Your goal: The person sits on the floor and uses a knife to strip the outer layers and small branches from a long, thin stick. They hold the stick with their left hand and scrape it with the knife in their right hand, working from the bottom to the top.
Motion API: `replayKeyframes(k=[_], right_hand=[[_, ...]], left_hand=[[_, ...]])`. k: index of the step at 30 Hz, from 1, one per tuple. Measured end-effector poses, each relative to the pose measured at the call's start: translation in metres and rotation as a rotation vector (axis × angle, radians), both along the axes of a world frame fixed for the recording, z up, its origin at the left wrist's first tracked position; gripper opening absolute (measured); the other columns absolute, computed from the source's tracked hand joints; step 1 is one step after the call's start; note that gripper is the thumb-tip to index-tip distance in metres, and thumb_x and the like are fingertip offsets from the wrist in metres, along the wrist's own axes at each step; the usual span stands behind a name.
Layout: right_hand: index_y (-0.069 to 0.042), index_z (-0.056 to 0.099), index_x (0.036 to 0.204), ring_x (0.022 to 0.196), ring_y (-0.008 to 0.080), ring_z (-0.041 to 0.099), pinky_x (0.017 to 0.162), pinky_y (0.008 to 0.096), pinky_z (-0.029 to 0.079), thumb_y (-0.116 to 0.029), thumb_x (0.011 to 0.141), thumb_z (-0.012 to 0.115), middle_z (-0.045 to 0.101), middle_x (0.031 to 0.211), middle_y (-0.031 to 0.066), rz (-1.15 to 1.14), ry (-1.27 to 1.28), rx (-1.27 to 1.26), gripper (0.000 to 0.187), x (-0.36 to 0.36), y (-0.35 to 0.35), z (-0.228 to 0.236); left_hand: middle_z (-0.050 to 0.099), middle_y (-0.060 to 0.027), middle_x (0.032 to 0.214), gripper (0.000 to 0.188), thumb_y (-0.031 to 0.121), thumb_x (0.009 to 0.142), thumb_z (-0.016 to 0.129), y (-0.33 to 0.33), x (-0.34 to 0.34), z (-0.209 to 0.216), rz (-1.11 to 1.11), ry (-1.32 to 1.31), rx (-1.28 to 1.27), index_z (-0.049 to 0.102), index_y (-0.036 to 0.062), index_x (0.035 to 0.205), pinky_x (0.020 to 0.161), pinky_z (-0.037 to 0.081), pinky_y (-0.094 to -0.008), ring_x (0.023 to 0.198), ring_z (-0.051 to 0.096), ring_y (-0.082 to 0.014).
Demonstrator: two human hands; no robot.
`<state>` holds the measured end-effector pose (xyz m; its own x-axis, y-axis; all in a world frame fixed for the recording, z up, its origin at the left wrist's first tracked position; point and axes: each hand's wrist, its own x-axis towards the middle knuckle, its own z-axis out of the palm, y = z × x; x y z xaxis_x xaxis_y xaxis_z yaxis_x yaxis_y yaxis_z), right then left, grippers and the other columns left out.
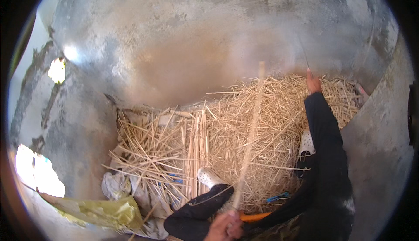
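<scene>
My left hand, low in the middle, is closed round the lower end of a long pale cane. The cane rises away from me over the straw and looks slightly smeared by motion. My right hand is stretched out to the far right, its fingers closed on a thin dark blade-like tool. The tool points up toward the wall; its far end is blurred and its handle is hidden in the hand. Cane and tool are apart. Beside my left hand lies an orange object, partly covered by my sleeve.
Loose straw and shavings cover the floor. Several canes lie in a row, with scattered ones to their left. A yellow-green sack lies lower left. A blue item rests near my legs. A concrete wall stands close ahead.
</scene>
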<state>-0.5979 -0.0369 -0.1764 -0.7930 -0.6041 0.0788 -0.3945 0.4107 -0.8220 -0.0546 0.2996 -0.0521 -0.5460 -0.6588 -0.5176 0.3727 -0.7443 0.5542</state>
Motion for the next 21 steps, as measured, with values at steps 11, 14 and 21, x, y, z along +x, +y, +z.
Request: replayKeyframes(k=[11, 14, 21], right_hand=[[0.001, 0.066, 0.103, 0.096, 0.0397, 0.062, 0.080, 0.0491, 0.047, -0.060, 0.090, 0.041, 0.065, 0.103, 0.0230, -0.039, 0.040, 0.468, 0.067, 0.049, 0.065, -0.110], [0.007, 0.063, 0.097, 0.078, 0.0404, 0.061, 0.072, 0.0514, 0.046, -0.056, 0.093, 0.039, 0.064, 0.082, 0.0221, 0.083, 0.103, 0.472, 0.067, 0.059, 0.060, -0.131], [0.002, 0.062, 0.096, 0.089, 0.0403, 0.058, 0.079, 0.0477, 0.045, -0.024, 0.089, 0.049, 0.060, 0.095, 0.0222, 0.071, 0.235, -0.053, 0.029, 0.120, 0.076, -0.142]], left_hand=[[0.040, 0.0047, 0.062, 0.034, 0.031, 0.102, 0.040, -0.088, -0.006, 0.013, -0.090, -0.548, -0.689, 0.051, 0.0039, 0.085, 0.050, 0.027, -0.0199, 0.056, 0.034, -0.0034], [0.040, 0.0061, 0.062, 0.031, 0.027, 0.101, 0.045, -0.089, -0.012, 0.013, -0.064, -0.607, -0.694, 0.057, -0.0005, 0.093, 0.050, 0.027, -0.0192, 0.057, 0.035, -0.0022], [0.043, 0.0055, 0.063, 0.031, 0.016, 0.095, 0.056, -0.087, -0.019, 0.005, 0.158, -0.874, -0.924, 0.058, -0.0040, 0.118, 0.051, 0.032, -0.0218, 0.062, 0.039, -0.0010]])
